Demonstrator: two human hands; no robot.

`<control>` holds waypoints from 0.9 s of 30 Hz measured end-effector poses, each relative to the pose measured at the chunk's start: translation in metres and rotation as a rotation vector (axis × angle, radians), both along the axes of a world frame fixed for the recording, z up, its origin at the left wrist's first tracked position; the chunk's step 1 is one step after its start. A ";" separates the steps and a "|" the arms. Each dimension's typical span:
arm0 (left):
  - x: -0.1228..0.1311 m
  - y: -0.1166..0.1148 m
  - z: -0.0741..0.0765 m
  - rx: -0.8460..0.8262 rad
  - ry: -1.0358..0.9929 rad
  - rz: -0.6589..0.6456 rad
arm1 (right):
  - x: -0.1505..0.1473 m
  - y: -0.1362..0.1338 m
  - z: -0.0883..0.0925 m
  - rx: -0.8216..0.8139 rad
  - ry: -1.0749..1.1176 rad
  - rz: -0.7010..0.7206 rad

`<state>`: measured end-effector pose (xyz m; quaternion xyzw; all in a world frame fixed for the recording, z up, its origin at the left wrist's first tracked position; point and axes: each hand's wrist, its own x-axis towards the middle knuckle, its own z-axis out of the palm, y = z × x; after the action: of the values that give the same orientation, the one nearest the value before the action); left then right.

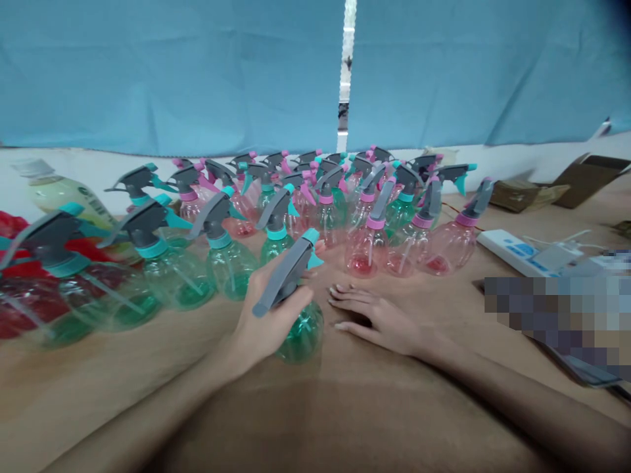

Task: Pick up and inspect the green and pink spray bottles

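Note:
My left hand [269,309] is wrapped round the neck of a green spray bottle [300,332] with a grey trigger and teal nozzle. The bottle stands on the brown table [345,407] in front of me. Just right of the bottle my right hand [379,315] lies flat on the table with its fingers stretched out, holding nothing. Behind both hands stand several more spray bottles, green ones [172,272] to the left and pink ones [365,246] to the right.
A clear drink bottle [59,190] lies at the far left near red items [14,263]. A white power strip [513,253] and cardboard boxes [586,177] sit at the right. A blue curtain [197,72] hangs behind the table.

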<state>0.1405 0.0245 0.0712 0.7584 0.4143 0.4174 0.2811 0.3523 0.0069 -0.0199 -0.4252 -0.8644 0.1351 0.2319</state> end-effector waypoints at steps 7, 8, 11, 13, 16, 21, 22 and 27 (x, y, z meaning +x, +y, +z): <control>0.000 0.000 0.000 -0.035 -0.022 -0.034 | 0.000 0.000 0.000 -0.005 0.015 0.000; 0.000 0.000 0.000 -0.037 -0.024 -0.036 | 0.000 0.000 0.000 -0.007 0.015 0.000; 0.001 0.000 0.001 -0.048 -0.047 -0.062 | 0.000 0.000 0.000 -0.006 0.016 0.006; 0.001 0.000 0.002 -0.061 -0.063 -0.085 | 0.001 0.000 0.000 -0.004 0.018 0.010; 0.000 0.001 0.001 -0.070 -0.054 -0.077 | 0.001 0.000 -0.001 -0.002 0.029 0.012; 0.000 0.000 0.001 -0.076 -0.070 -0.113 | 0.000 0.001 -0.001 -0.003 0.027 0.010; 0.000 0.000 0.002 -0.082 -0.080 -0.130 | 0.000 0.001 -0.001 -0.006 0.029 0.009; 0.000 0.001 0.005 -0.088 -0.041 -0.111 | 0.000 0.000 0.000 -0.010 0.024 0.003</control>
<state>0.1406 0.0256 0.0758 0.7586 0.3835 0.3979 0.3451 0.3524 0.0070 -0.0201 -0.4234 -0.8616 0.1447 0.2397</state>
